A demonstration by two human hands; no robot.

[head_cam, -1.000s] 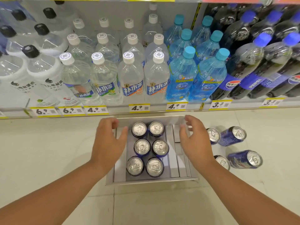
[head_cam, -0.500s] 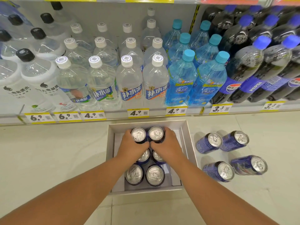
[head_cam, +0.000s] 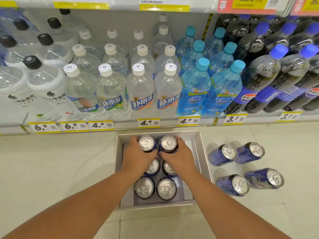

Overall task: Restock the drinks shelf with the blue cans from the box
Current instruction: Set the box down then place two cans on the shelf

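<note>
Fingers [head_cam: 133,144] of both hands grasp two of six boxed cans [head_cam: 146,143]; four stand outside

Two bare forearms are seen, one entering from each near corner. No sleeve, watch, ring or glove is worn on the left hand [head_cam: 138,156] or right hand [head_cam: 179,156].

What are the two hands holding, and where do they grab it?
Each hand grips one blue can by its side: the left hand the back-left can, the right hand the back-right can, both in the box.
</note>
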